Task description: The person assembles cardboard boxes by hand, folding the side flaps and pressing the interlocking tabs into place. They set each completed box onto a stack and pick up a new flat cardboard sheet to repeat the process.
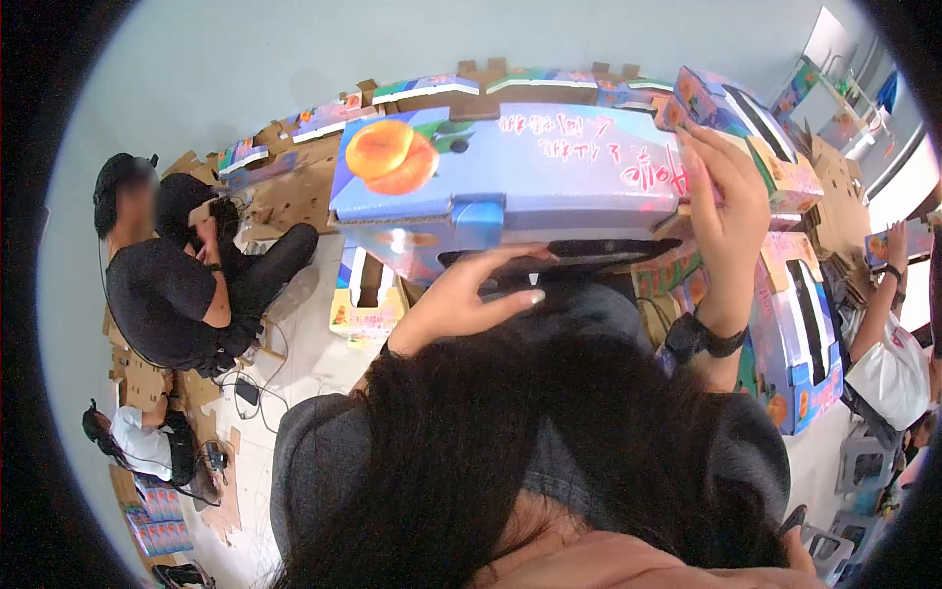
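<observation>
In front of me is a printed cardboard carton [564,147], blue and pink with peaches and red lettering, its folded top closed. A long dark handle slot runs along its near side. My left hand [461,302] grips that near side, fingers along the slot and thumb held apart below; some fingertips are hidden. At the carton's right end, my right hand [728,187] presses its fingers onto the top corner, gripping the edge, with a dark band on the wrist.
More peach cartons stand close by: one at the right [790,339], one at the back right [741,113], one at the lower left [368,299]. A person in black [167,280] sits at the left. Flat cardboard [834,221] is stacked at the right, near another person's arm [883,304].
</observation>
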### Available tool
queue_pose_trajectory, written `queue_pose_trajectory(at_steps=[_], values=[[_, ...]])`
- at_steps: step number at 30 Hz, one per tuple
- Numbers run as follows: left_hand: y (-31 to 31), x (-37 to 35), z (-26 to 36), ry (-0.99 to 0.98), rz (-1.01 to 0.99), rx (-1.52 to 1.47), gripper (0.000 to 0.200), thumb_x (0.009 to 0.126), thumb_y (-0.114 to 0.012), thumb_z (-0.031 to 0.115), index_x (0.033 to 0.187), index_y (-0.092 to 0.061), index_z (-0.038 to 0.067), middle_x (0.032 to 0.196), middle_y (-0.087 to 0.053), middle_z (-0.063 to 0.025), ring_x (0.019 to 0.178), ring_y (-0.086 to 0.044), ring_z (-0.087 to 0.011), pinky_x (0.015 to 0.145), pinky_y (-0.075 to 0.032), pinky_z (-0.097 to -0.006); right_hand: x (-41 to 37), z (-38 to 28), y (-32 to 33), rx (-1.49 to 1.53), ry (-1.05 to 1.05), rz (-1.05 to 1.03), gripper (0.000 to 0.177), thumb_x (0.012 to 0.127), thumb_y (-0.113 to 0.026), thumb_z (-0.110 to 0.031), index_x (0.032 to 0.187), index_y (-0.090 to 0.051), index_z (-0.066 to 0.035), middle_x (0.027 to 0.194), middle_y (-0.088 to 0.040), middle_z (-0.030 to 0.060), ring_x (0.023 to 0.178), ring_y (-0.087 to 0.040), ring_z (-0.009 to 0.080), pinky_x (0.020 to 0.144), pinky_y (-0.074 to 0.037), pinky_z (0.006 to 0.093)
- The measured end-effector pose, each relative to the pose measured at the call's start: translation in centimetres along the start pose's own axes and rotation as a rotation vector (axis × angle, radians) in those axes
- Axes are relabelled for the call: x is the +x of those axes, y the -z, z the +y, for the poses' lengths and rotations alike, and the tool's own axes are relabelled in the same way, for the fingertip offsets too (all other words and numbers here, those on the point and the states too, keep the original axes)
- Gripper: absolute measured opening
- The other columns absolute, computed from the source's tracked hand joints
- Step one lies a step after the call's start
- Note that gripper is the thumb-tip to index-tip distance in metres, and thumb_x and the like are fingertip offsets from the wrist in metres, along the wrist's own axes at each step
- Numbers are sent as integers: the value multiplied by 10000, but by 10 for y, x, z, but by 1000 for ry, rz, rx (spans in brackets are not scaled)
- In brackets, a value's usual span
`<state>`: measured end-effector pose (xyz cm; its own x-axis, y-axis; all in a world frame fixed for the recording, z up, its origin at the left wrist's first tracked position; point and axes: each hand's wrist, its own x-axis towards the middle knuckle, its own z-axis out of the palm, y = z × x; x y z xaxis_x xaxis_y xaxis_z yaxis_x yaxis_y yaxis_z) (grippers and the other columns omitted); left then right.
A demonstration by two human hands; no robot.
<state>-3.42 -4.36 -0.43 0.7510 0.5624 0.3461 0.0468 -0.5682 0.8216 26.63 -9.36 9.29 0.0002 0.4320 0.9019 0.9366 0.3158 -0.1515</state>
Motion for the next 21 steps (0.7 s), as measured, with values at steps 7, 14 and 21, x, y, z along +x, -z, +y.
queue_pose_trajectory(at_steps=[7, 14, 21], values=[[-3, 4, 3, 4, -61, -565, 587, 978, -636, 104, 1520, -424, 26, 1473, -542, -168, 1387, -496, -270, 1175, -346, -397, 0, 17, -8, 66, -183, 59, 209, 934, -687, -217, 997, -780, -40, 1041, -758, 118, 972, -716, 261, 858, -531, 335], [-7, 23, -29, 3, -8, -1245, 718, 955, -657, 290, 1544, -332, 37, 1549, -433, -167, 1440, -407, -343, 1229, -262, -489, -7, 11, -2, 43, -202, 30, 243, 991, -589, -162, 1059, -751, 6, 1105, -746, 136, 1041, -689, 260, 934, -499, 345], [-14, 34, -36, -130, 219, -1292, 763, 815, -795, 249, 1468, -423, 122, 1450, -496, -85, 1406, -417, -296, 1234, -234, -522, -18, 6, -2, -45, -62, 138, 189, 897, -631, -98, 1006, -768, -28, 1065, -756, 137, 1000, -712, 279, 893, -529, 369]])
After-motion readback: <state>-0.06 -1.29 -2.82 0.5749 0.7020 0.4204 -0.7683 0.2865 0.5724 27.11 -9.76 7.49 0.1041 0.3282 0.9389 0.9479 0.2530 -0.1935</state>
